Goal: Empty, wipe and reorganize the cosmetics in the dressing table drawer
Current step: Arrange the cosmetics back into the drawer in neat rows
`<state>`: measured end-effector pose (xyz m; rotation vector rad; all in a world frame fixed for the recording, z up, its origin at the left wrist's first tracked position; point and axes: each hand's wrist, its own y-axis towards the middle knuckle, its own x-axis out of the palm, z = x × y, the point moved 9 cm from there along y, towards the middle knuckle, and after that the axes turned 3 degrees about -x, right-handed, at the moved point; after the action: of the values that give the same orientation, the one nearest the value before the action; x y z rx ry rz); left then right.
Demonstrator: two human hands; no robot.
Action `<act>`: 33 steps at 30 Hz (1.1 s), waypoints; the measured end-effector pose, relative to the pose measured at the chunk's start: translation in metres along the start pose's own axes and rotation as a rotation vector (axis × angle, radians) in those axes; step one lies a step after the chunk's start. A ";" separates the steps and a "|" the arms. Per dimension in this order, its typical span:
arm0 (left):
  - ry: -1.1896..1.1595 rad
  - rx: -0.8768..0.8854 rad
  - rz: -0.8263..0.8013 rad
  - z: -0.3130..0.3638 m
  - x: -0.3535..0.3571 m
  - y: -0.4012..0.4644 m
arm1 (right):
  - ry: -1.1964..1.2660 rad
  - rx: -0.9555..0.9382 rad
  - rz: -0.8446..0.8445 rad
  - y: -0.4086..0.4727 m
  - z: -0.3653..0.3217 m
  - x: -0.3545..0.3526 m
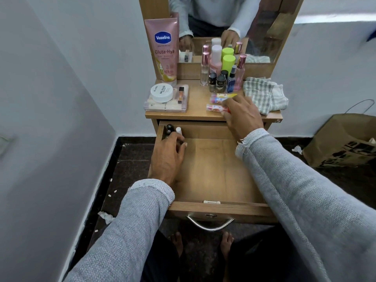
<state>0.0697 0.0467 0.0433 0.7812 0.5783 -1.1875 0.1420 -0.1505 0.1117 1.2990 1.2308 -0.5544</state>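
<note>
The wooden drawer [211, 171] stands pulled out below the dressing table top [195, 102]. In its far left corner stand two dark-capped small bottles [168, 128] and a white-capped one [178, 130]. My left hand [167, 157] is in that corner, fingers curled around a small item that I cannot make out. My right hand [241, 115] reaches over the table's front edge and pinches a small pink tube with a red cap [215, 107]. A second pink and yellow tube [222, 96] lies just behind it.
On the table stand a tall pink Vaseline tube [163, 49], a white jar [161, 92] on a clear case [165, 105], a cluster of bottles [221, 70] and a checked cloth [264, 94]. A brown paper bag [341, 141] sits on the floor at right.
</note>
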 end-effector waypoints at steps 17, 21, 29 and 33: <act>0.395 0.349 -0.454 0.037 0.067 -0.028 | 0.116 -0.031 -0.338 -0.051 -0.034 0.101; 0.481 0.273 -0.533 0.030 0.082 -0.026 | 0.082 0.050 -0.400 -0.040 -0.033 0.117; 0.459 0.124 -0.583 0.027 0.094 -0.019 | 0.045 0.070 -0.457 -0.038 -0.032 0.136; 0.489 0.096 -0.562 0.026 0.094 -0.014 | 0.010 0.004 -0.404 -0.041 -0.041 0.111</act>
<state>0.0830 -0.0315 -0.0155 1.0398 1.2082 -1.5505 0.1279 -0.0891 0.0036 1.0592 1.5119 -0.8381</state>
